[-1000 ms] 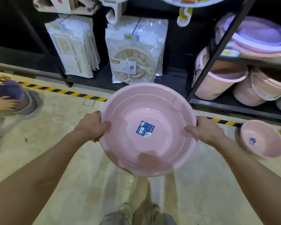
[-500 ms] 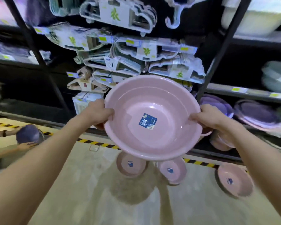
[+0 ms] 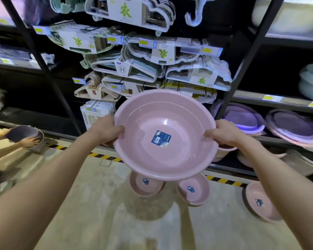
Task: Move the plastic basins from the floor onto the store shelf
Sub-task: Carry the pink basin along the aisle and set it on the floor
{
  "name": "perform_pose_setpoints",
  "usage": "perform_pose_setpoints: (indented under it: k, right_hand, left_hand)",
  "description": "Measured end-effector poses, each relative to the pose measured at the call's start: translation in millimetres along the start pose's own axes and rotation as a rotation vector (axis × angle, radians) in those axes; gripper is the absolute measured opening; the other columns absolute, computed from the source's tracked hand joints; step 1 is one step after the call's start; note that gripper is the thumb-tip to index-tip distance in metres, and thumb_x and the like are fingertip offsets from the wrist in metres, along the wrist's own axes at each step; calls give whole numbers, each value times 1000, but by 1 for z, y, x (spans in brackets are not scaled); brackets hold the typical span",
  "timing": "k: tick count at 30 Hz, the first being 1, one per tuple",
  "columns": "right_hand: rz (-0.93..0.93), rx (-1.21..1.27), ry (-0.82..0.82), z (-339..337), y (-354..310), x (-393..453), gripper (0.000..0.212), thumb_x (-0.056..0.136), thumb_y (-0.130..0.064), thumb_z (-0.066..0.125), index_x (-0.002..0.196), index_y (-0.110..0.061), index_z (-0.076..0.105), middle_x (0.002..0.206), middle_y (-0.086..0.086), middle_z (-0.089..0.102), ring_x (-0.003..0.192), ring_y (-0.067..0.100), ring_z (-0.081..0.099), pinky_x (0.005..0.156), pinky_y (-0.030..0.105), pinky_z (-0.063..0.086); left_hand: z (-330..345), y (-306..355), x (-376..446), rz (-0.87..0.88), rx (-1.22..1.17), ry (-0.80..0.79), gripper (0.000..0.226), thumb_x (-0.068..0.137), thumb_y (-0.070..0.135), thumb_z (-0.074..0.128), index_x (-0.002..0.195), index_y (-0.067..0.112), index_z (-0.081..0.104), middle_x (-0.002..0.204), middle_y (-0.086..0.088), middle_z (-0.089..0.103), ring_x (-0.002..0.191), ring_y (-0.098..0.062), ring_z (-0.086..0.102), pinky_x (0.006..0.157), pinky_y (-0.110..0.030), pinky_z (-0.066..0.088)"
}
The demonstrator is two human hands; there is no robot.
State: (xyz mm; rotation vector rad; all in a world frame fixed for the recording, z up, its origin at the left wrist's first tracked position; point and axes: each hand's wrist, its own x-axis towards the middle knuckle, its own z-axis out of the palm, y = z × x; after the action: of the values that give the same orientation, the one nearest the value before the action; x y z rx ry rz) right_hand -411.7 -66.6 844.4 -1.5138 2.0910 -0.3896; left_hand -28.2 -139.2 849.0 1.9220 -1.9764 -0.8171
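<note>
Item: pink basin [image 3: 163,123], held in the air before the store shelf [image 3: 276,102], tilted with its open side toward the camera; blue label [image 3: 160,139] stuck inside it. Left hand [image 3: 107,129] clamped on the left rim, right hand [image 3: 224,134] on the right rim, fingers curled around the edge (thumbs inside). Three more pink basins on the floor [image 3: 98,204] below: one [image 3: 145,184]; a second [image 3: 192,191] just beside it; a third [image 3: 260,202] apart, to the right. Purple basins [image 3: 242,118] stacked on the shelf to the right.
</note>
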Motion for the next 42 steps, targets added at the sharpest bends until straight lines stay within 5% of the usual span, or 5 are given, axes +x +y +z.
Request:
perform_pose_setpoints:
  k: [6,15,20,27,42]
  right_hand:
    - [67,-14,-10,29,-19,47,38,65,-49,64,88,-20,72,83,4,75,79,25,71,81,50,60]
    - [213,52,95,78,-91,126,22,84,-26,66,103,-16,68,95,9,73,89,34,69,84,50,59]
    - [311,58,107,87,-108,157,7,87,-18,67,82,-13,67,67,4,68,62,25,61,57,31,49]
    - [405,112,30,110,-100,194,19,79,-34,76,89,-19,74,84,3,74,83,26,68,72,36,56]
    - [464,131,-95,372,69,285,29,79,-47,67,73,-18,68,55,-3,70,63,22,67,63,37,52]
  left_hand:
    - [2,-30,63,16,-9,-57,12,76,21,67,65,18,65,67,-6,67,61,-26,62,48,-24,42]
    - [-24,-78,205,155,25,-102,17,77,34,64,83,20,55,85,-8,64,80,-33,61,69,-38,50]
    - [-31,-83,268,199,32,-264,27,81,34,60,96,12,67,94,-12,69,91,-35,63,84,-45,56]
    - [-4,-95,318,159,71,-314,38,82,43,57,110,17,62,104,-11,66,97,-36,61,89,-45,54]
    - [268,-266,390,50,150,-358,34,68,40,47,90,18,61,81,-5,65,82,-35,62,75,-44,54]
